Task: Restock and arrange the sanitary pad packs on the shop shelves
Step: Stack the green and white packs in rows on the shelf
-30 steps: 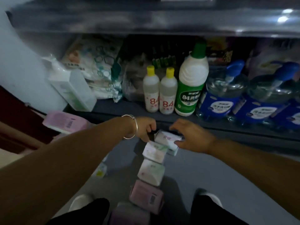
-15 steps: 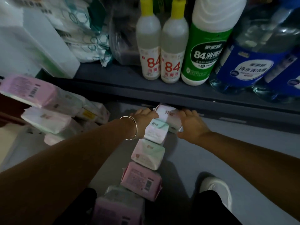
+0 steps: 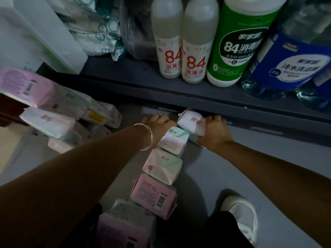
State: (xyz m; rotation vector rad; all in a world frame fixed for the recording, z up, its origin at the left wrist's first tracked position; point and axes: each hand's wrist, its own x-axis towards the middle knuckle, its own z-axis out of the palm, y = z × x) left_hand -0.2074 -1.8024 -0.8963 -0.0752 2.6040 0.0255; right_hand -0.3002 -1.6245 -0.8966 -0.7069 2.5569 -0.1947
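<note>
A person's left hand (image 3: 157, 125) and right hand (image 3: 214, 130) reach in under the dark shelf edge (image 3: 179, 97), flanking the front pack (image 3: 191, 123) at the far end of a row of sanitary pad packs (image 3: 161, 167) that runs from that edge back toward the person. The right fingers wrap the front pack's side; the left hand's fingers curl against the second pack, though a true grip cannot be confirmed. Just left of the shelf edge, a loose heap of packs (image 3: 46, 108) waits unsorted, so restocking looks roughly midway, with lining-up unfinished.
</note>
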